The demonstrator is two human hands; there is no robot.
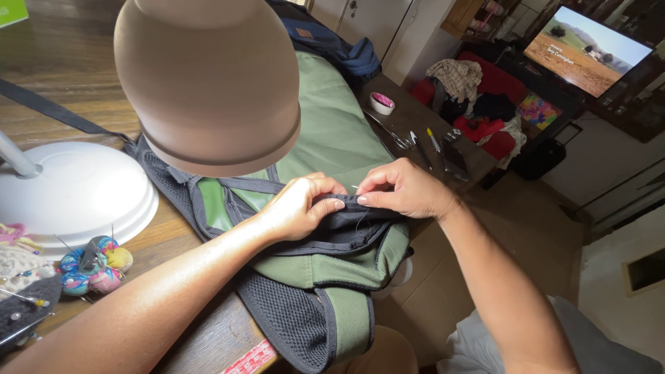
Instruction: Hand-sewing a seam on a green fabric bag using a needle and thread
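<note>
The person is hand-sewing a green canvas backpack with black mesh and trim (332, 277), which is lying on the wooden bench (62, 62); the left hand (301, 208) is pinching the black zipper edge (346, 202), its grip clenched on the fabric; the right hand (402, 188) is grasping a thin needle (355, 186); the seam seems only partly stitched; a red printed tape strip (249, 357) is lying at the bench edge; a green package corner (12, 11) is showing far left.

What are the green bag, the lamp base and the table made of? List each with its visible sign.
Green bag: woven fabric, matte, with black mesh panels showing open holes.
Lamp base: smooth white, slight sheen; painted metal or plastic, unclear.
Table: wood, going by the brown grain lines, lightly glossy.
</note>
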